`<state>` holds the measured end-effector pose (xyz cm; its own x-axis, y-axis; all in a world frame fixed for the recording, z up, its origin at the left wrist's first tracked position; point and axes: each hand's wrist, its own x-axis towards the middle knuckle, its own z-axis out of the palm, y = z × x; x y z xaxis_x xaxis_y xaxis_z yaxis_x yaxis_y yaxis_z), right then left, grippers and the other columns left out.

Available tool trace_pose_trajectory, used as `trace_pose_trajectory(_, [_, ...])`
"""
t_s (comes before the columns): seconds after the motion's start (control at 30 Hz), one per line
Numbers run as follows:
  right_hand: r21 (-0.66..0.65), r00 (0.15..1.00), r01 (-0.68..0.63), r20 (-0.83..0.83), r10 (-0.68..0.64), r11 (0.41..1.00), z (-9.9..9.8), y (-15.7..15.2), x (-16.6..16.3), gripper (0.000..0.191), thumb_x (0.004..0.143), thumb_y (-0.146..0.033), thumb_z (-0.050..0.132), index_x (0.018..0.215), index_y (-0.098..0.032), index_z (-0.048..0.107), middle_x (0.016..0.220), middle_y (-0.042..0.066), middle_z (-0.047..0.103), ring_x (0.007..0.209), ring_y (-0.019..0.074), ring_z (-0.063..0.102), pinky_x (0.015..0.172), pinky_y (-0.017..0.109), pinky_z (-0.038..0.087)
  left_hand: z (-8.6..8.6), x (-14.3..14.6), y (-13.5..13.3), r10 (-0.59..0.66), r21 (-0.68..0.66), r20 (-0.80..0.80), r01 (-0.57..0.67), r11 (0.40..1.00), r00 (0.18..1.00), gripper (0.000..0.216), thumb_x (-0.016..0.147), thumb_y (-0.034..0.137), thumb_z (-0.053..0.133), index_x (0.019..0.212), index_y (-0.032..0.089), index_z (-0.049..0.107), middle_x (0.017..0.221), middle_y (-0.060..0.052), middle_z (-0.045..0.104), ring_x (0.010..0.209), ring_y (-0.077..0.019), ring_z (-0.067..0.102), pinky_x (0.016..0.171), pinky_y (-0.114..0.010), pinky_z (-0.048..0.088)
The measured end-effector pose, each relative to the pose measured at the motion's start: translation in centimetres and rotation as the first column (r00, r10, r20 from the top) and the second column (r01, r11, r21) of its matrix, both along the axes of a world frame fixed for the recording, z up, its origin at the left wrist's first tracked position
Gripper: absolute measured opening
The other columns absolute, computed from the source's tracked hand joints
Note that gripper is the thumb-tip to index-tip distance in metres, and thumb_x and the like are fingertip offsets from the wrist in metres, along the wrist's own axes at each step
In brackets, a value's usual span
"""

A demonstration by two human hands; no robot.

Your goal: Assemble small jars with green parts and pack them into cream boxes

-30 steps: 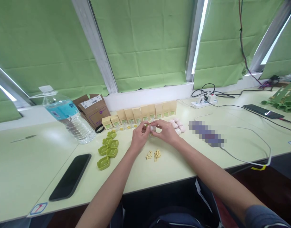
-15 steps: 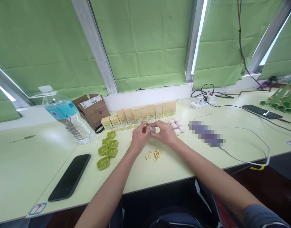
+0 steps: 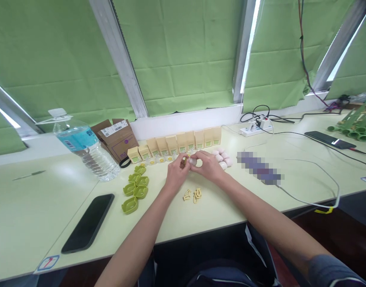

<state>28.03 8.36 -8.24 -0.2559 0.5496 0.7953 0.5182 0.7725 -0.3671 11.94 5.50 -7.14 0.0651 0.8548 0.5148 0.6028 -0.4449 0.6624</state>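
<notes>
A small whitish rounded piece is pinched between my two hands over the middle of the table. My left hand is closed, its fingertips at the left side of the piece. From the right, my right hand grips it between thumb and forefinger. A bit of yellow shows at the fingertips, too small to name. Several pale pink rounded pieces lie just beyond my right hand. Yellow loop-shaped parts rest nearer to me, below the hands. To the left are several green animal-shaped shells.
Behind the hands stands a row of beige boxes, with small clear-and-yellow round parts in front. A water bottle, a carton and a black phone are at left. A power strip and cables lie at right.
Both hands have shifted very slightly, and the whitish piece shows a little more between the fingertips. The things on the table lie as before.
</notes>
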Motion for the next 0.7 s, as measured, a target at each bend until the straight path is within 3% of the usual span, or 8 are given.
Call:
trace_pose_trajectory(0.17, [-0.020, 0.999, 0.000, 0.042, 0.001, 1.000, 0.20, -0.25, -0.05, 0.009, 0.078, -0.017, 0.067, 0.083, -0.021, 0.062, 0.082, 0.004, 0.069, 0.077, 0.0196, 0.065, 0.066, 0.028, 0.049, -0.12, -0.26, 0.12, -0.005, 0.005, -0.032, 0.005, 1.000, 0.999, 0.016, 0.092, 0.032, 0.050, 0.101, 0.024, 0.061, 0.075, 0.001, 0.067, 0.066, -0.0141, 0.061, 0.067, -0.025, 0.043])
trace_pose_trajectory(0.47, [0.011, 0.998, -0.037, 0.057, 0.037, 0.999, -0.14, 0.13, 0.02, 0.012, 0.080, -0.017, 0.070, 0.092, -0.022, 0.072, 0.083, 0.005, 0.071, 0.079, 0.0207, 0.067, 0.072, 0.031, 0.053, -0.36, -0.34, 0.31, -0.009, 0.012, -0.037, 0.009, 1.000, 0.999, 0.017, 0.094, 0.033, 0.049, 0.103, 0.023, 0.059, 0.080, -0.001, 0.068, 0.069, -0.0153, 0.064, 0.070, -0.027, 0.047])
trace_pose_trajectory(0.7, [0.026, 0.996, -0.089, -0.026, 0.090, 0.996, -0.62, 0.56, 0.00, 0.013, 0.089, -0.030, 0.069, 0.097, -0.023, 0.076, 0.092, 0.008, 0.076, 0.086, 0.0222, 0.070, 0.079, 0.036, 0.057, -0.43, -0.72, 0.50, -0.114, -0.042, 0.131, 0.120, 0.992, 0.985, 0.025, 0.096, 0.042, 0.049, 0.108, 0.022, 0.058, 0.081, -0.001, 0.068, 0.073, -0.0161, 0.070, 0.072, -0.027, 0.052])
